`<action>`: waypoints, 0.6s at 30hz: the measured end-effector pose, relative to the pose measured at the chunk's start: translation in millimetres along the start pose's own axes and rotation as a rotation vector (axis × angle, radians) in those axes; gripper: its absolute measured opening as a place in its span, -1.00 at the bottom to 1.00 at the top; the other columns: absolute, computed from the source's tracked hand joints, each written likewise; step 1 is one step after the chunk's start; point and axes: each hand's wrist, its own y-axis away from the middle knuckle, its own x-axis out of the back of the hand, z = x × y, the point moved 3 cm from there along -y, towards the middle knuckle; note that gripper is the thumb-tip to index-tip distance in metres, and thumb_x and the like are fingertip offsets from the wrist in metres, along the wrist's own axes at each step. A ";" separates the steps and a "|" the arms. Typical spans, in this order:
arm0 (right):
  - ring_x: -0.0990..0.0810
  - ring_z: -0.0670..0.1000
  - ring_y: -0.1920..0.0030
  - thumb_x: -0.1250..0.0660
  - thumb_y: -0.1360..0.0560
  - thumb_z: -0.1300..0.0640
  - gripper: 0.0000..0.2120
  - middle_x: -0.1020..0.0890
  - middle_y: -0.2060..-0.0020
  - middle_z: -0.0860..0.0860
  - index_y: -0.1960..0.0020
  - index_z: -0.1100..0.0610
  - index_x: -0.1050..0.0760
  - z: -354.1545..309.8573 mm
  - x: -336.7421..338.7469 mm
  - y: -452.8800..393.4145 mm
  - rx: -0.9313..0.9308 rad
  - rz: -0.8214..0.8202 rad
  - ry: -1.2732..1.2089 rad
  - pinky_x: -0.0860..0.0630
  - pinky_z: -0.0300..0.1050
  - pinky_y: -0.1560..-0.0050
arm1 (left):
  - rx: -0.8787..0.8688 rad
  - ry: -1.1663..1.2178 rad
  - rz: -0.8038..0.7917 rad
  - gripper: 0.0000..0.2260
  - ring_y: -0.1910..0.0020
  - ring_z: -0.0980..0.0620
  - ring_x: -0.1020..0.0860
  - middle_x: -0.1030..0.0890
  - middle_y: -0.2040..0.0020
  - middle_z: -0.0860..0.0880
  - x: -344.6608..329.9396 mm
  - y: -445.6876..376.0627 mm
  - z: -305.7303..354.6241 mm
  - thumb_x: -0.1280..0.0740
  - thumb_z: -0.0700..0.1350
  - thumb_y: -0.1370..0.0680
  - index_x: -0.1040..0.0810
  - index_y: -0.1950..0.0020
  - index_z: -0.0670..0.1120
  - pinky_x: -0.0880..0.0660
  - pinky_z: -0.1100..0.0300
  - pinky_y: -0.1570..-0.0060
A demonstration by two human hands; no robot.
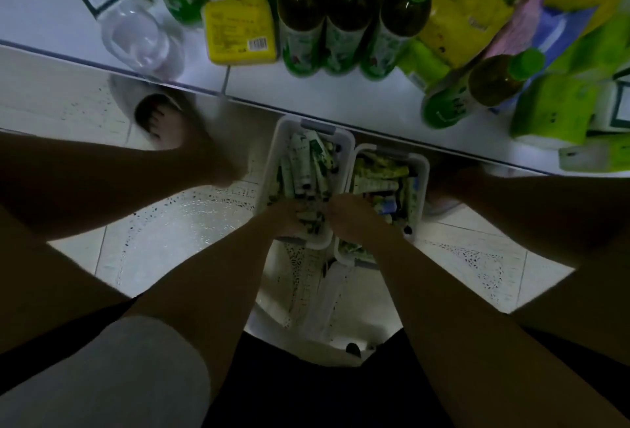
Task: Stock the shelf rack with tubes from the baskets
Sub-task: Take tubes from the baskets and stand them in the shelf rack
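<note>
Both hands, left hand (pixel 289 214) and right hand (pixel 344 216), are digging into my left basket (pixel 272 161), fingers seemingly curling round tubes (pixel 303 168) lying lengthwise away from me, shelf (pixel 341 96) just beyond.

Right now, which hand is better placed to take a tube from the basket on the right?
The right hand, probably: it lies at the right basket, while the left hand is in the left basket.

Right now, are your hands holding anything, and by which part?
Both the left hand and the right hand are down among the tubes in the left basket. It is too dark to tell what either holds.
</note>
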 end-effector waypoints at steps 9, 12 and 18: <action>-0.43 0.07 0.18 -0.10 -0.62 0.26 -0.80 -0.48 0.18 0.18 0.06 0.22 -0.49 6.4 -29.5 10.7 0.052 0.035 -0.149 -0.29 -0.15 0.33 | 0.166 0.537 0.198 -0.56 -0.10 -0.21 -0.54 -0.49 -0.23 -0.16 -21.4 -18.3 -11.3 -0.30 0.06 -0.58 -0.34 -0.39 -0.06 -0.64 -0.07 0.26; -0.39 0.07 0.27 -0.11 -0.62 0.23 -0.67 -0.39 0.36 0.08 0.32 0.19 -0.34 4.6 -36.2 9.7 0.018 0.066 -0.235 -0.22 -0.14 0.41 | 0.081 0.311 0.260 -0.58 -0.15 -0.22 -0.50 -0.46 -0.29 -0.20 -29.4 -16.7 -14.6 -0.24 -0.02 -0.61 -0.32 -0.43 -0.15 -0.62 -0.05 0.13; -0.30 -0.02 0.42 -0.14 -0.59 0.22 -0.76 -0.37 0.39 0.06 0.26 0.22 -0.33 -12.7 -20.1 -6.5 -0.019 0.251 -0.409 -0.21 -0.16 0.43 | -0.057 0.203 0.283 -0.75 0.03 -0.20 -0.61 -0.56 -0.10 -0.15 -10.6 9.2 -1.5 -0.17 -0.02 -0.63 -0.47 -0.26 -0.06 -0.64 -0.04 0.36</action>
